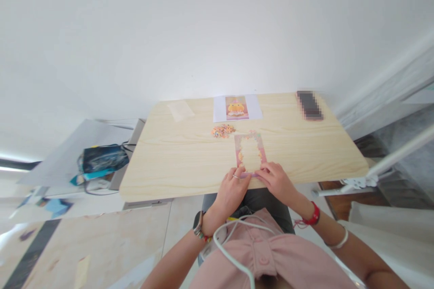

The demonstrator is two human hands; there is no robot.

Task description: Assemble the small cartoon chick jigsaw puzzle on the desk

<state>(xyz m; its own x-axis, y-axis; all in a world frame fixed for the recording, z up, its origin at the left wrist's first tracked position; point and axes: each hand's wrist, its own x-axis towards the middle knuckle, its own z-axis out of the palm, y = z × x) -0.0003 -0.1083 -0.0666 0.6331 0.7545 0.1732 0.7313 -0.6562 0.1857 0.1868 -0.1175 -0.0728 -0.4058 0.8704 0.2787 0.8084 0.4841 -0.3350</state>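
A partly assembled jigsaw puzzle (238, 146) lies on the table near its front edge. Its pink and yellow border pieces form a rectangle, and bare wood shows through the middle. My left hand (233, 188) grips the puzzle's lower left corner, thumb toward the bottom edge. At the lower right corner, my right hand (275, 180) has its thumb and fingers closed on the border. Fingertips of both hands hide parts of the bottom row. Just beyond the puzzle's upper left is a heap of loose puzzle pieces (223, 131). A few more pieces touch the top edge.
A white sheet with a printed yellow picture (237, 108) lies at the back of the wooden table (176, 158). Left of it is a pale paper (181, 110); a blurred dark phone (309, 105) sits back right. A white cable (230, 257) crosses my lap.
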